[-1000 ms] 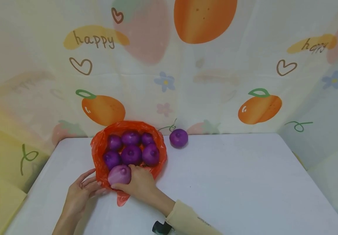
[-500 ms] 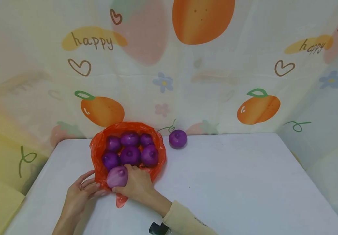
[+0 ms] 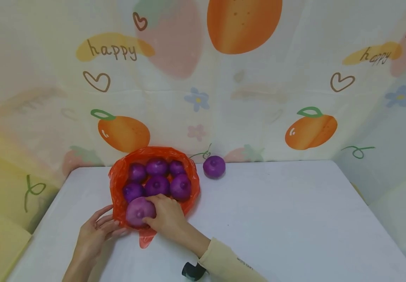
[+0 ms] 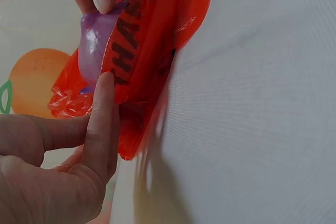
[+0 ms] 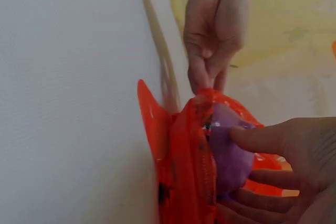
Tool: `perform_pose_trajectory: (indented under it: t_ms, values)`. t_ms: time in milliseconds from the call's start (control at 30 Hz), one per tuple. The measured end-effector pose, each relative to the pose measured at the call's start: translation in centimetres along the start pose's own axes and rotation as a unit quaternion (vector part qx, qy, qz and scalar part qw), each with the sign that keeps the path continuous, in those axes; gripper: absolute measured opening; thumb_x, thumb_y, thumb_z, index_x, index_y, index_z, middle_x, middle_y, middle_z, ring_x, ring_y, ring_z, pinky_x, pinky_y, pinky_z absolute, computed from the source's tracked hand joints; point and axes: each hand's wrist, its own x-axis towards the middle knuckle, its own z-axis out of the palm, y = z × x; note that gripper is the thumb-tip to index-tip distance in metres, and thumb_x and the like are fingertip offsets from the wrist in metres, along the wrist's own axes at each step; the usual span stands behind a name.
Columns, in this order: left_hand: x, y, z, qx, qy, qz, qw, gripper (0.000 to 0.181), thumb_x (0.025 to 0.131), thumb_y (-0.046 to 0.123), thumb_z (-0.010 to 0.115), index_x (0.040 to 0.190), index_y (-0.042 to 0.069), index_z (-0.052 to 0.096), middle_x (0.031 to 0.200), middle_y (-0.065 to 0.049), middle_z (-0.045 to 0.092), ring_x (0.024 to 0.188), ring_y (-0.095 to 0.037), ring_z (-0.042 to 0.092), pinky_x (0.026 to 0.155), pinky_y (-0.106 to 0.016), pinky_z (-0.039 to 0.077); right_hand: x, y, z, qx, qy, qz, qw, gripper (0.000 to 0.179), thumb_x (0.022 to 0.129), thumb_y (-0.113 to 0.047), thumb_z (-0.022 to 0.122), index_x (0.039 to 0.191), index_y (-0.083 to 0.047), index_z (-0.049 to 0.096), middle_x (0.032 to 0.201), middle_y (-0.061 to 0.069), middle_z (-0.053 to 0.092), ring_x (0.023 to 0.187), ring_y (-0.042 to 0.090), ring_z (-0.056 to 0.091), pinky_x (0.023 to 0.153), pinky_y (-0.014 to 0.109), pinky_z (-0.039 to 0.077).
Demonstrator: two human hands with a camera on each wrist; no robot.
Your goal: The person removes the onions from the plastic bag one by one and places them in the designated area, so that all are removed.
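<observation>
In the head view an orange-red plastic bag stands open at the table's left rear, holding several purple onions. A paler purple onion sits at the bag's near side, its stem end facing toward the camera. My right hand grips this pale onion from the right, thumb and fingers on it; the right wrist view shows the thumb across the onion. My left hand touches the bag's left outer side with extended fingers. In the left wrist view one fingertip lies against the bag near its rim.
A single purple onion stands on the white table by the rear edge, right of the bag. A dark cylindrical object shows beside the right sleeve. Fruit-patterned cloth hangs behind the table.
The pale onion has turned in my right hand, its stem end now lower and facing more toward the camera. My right thumb has shifted slightly. My left hand stays at the bag.
</observation>
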Motion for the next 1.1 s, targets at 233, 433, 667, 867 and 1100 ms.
perform_pose_trajectory:
  t_ms: [233, 433, 667, 867, 1100]
  values:
    - [0.0, 0.1, -0.1, 0.007, -0.001, -0.001, 1.0, 0.069, 0.095, -0.002, 0.058, 0.154, 0.003, 0.022, 0.101, 0.004, 0.067, 0.084, -0.009, 0.07, 0.078, -0.03, 0.059, 0.3, -0.1, 1.2, -0.006, -0.019, -0.011, 0.9997, 0.062, 0.079, -0.043, 0.08, 0.131, -0.015, 0.059, 0.122, -0.002, 0.063, 0.106, 0.013, 0.062, 0.092, 0.027, 0.052]
    - [-0.2, 0.3, 0.1, 0.014, -0.002, -0.002, 0.9999, 0.067, 0.095, -0.003, 0.056, 0.154, 0.003, 0.023, 0.099, 0.005, 0.067, 0.083, -0.009, 0.069, 0.078, -0.028, 0.059, 0.4, -0.5, 1.9, -0.021, -0.026, -0.006, 0.9994, 0.074, 0.077, -0.048, 0.081, 0.137, -0.015, 0.053, 0.126, -0.002, 0.06, 0.109, 0.012, 0.06, 0.092, 0.027, 0.052]
    - [0.0, 0.3, 0.2, 0.019, 0.003, -0.013, 0.9997, 0.067, 0.095, -0.003, 0.056, 0.154, 0.003, 0.023, 0.1, 0.004, 0.068, 0.082, -0.007, 0.069, 0.076, -0.028, 0.059, 0.4, -0.6, 2.4, -0.03, -0.024, -0.001, 0.9993, 0.079, 0.075, -0.048, 0.082, 0.139, -0.016, 0.05, 0.126, -0.001, 0.057, 0.108, 0.012, 0.06, 0.092, 0.027, 0.053]
    - [0.1, 0.3, 0.2, 0.02, 0.005, -0.009, 0.9997, 0.067, 0.095, -0.003, 0.057, 0.153, 0.002, 0.024, 0.101, 0.003, 0.068, 0.082, -0.008, 0.069, 0.077, -0.029, 0.059, 0.3, -0.5, 2.7, -0.053, 0.0, -0.008, 0.9986, 0.079, 0.073, -0.048, 0.083, 0.138, -0.016, 0.051, 0.123, 0.0, 0.057, 0.105, 0.013, 0.06, 0.09, 0.027, 0.054]
    - [0.2, 0.2, 0.2, 0.019, 0.007, -0.011, 0.9997, 0.067, 0.096, -0.003, 0.056, 0.154, 0.004, 0.023, 0.101, 0.004, 0.067, 0.083, -0.008, 0.07, 0.077, -0.03, 0.059, 0.2, -0.5, 1.9, -0.038, 0.028, -0.016, 0.9987, 0.079, 0.072, -0.048, 0.084, 0.138, -0.019, 0.051, 0.128, 0.001, 0.053, 0.111, 0.016, 0.054, 0.09, 0.028, 0.053]
